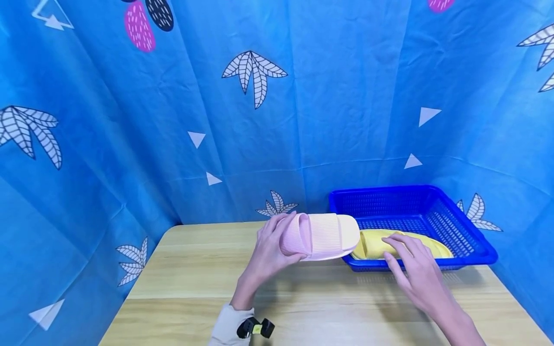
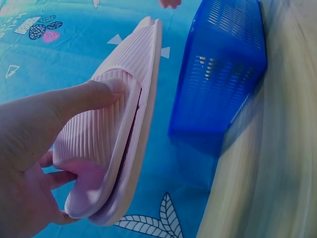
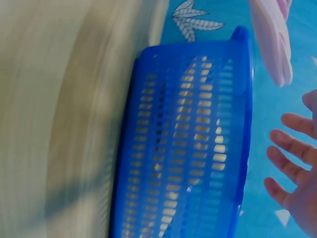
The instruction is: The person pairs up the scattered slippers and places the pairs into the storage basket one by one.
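My left hand (image 1: 269, 247) grips a pair of pink slippers (image 1: 324, 235) by the heel end, with the thumb pressed on the ribbed strap. In the left wrist view the pink slippers (image 2: 111, 124) are nested together, their two soles side by side. Their toe end overlaps the left front corner of a blue plastic basket (image 1: 469, 259) in the head view. Yellow slippers (image 1: 375, 244) lie along the basket's front side. Over them hovers my right hand (image 1: 417, 274), fingers spread and relaxed, holding nothing; in the right wrist view its fingers (image 3: 290, 144) are beside the basket's rim.
The basket stands at the back right of a wooden table (image 1: 195, 278). A blue patterned curtain (image 1: 259, 144) hangs behind the table and around its sides. A black device (image 1: 255, 328) is strapped on my left wrist over a light sleeve (image 1: 229, 327).
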Action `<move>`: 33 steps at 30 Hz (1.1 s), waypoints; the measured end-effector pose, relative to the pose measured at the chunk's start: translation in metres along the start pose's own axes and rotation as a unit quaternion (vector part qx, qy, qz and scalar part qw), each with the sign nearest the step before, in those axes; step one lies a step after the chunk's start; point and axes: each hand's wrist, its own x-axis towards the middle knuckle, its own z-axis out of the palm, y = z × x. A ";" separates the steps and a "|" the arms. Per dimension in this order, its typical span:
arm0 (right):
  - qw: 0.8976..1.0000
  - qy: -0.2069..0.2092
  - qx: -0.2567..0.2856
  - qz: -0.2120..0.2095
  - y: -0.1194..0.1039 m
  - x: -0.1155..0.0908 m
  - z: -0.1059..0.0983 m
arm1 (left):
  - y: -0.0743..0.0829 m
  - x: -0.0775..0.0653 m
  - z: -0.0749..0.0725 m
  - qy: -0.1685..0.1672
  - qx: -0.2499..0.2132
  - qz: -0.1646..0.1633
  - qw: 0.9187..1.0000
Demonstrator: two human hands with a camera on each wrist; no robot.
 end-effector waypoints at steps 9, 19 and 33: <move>0.998 -0.016 -0.059 0.023 0.020 -0.019 -0.011 | 0.005 0.009 0.014 0.024 -0.013 -0.002 1.000; 0.989 -0.064 -0.121 0.060 0.040 -0.035 -0.018 | 0.016 0.022 0.030 0.024 -0.010 -0.017 1.000; 0.986 -0.091 -0.134 0.030 0.052 -0.040 -0.019 | 0.035 0.054 0.041 0.023 -0.017 -0.024 0.999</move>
